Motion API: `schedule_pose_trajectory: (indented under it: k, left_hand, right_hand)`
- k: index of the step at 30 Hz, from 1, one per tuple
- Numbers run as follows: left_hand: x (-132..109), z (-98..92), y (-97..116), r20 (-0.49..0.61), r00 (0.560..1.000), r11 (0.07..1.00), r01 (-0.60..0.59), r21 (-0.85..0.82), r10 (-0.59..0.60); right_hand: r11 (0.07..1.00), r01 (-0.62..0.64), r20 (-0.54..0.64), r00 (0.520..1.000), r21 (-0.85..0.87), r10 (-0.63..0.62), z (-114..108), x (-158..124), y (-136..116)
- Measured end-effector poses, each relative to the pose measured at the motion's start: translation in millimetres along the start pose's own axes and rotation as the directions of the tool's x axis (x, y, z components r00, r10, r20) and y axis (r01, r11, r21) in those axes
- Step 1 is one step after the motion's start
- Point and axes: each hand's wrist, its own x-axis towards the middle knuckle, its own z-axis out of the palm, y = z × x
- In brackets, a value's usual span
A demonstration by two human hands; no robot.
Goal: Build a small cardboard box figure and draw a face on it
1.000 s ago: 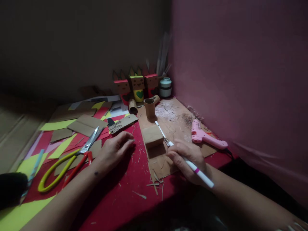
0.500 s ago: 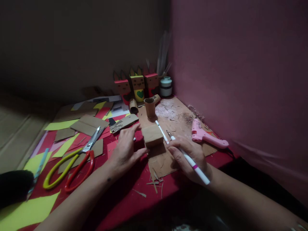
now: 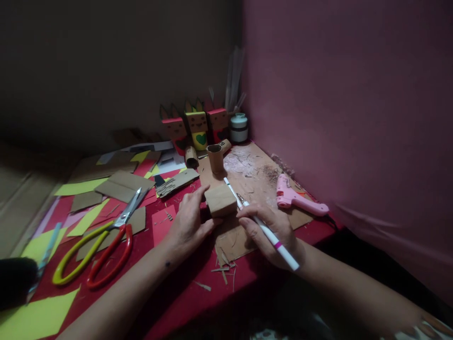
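My left hand (image 3: 189, 215) is closed on a small cardboard box (image 3: 221, 200), thumb at its near side and fingers at its left. The box is slightly tilted, with plain tan faces. My right hand (image 3: 271, 231) grips a white marker pen (image 3: 271, 234) with a purple band, its dark tip up close to the box's right edge. A white cap or second pen (image 3: 230, 187) lies behind the box. Just beyond stands an open cardboard tube (image 3: 215, 159). Beneath is a cardboard sheet (image 3: 235, 241) strewn with scraps.
Scissors (image 3: 123, 219) with yellow and red handles lie at left among coloured paper and cardboard pieces (image 3: 122, 185). A pink glue gun (image 3: 299, 197) rests at right by the pink wall. Three box-headed figures (image 3: 197, 125) and a pale green jar (image 3: 239, 127) stand at the back.
My left hand has taken hold of the box, which is now slightly raised and tilted. The pen tip has come closer to the box. The view has shifted a little.
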Motion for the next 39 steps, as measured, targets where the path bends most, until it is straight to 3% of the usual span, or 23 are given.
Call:
schedule_pose_trajectory:
  k: [7,12,15,17,21,27,33,39]
  left_hand:
    - [-0.5,5.1,-3.7,-0.024,0.999,0.999,-0.042,0.004,0.042]
    - [-1.5,-27.0,-15.3,-0.043,0.996,0.996,-0.075,0.047,0.077]
    - [-1.7,-48.5,-25.1,-0.041,0.999,0.995,0.003,0.095,0.001]
    - [-0.5,-53.1,-29.9,-0.024,0.998,0.990,0.055,0.129,-0.053]
    - [4.5,-40.0,-34.6,-0.001,0.996,0.978,0.084,0.189,-0.086]
    - [8.3,-22.6,-41.2,-0.001,1.000,0.977,0.017,0.211,-0.017]
    - [-0.1,-22.1,-26.0,-0.061,0.994,0.994,-0.084,0.065,0.088]
    - [-4.8,1.5,-6.9,-0.033,0.995,0.988,-0.097,-0.119,0.094]
  right_hand:
    - [0.994,0.108,-0.008,0.994,-0.021,-0.108,-4.7,3.5,-3.2]
    - [0.987,0.159,-0.004,0.987,-0.025,-0.159,-10.4,1.7,-7.3]
    - [0.997,0.071,-0.032,0.997,-0.038,-0.073,-10.1,-4.9,-5.2]
    - [0.999,-0.015,-0.051,0.999,-0.039,0.013,-8.2,-10.0,-2.4]
    - [0.994,-0.101,-0.074,0.992,0.028,0.103,-3.6,-16.9,3.4]
    - [0.991,-0.127,-0.055,0.990,0.034,0.129,-2.7,-17.6,2.3]
    - [0.991,-0.130,-0.104,0.986,0.003,0.130,-1.6,-18.0,4.2]
    - [0.984,-0.167,-0.120,0.977,0.068,0.174,-0.9,-17.8,6.4]
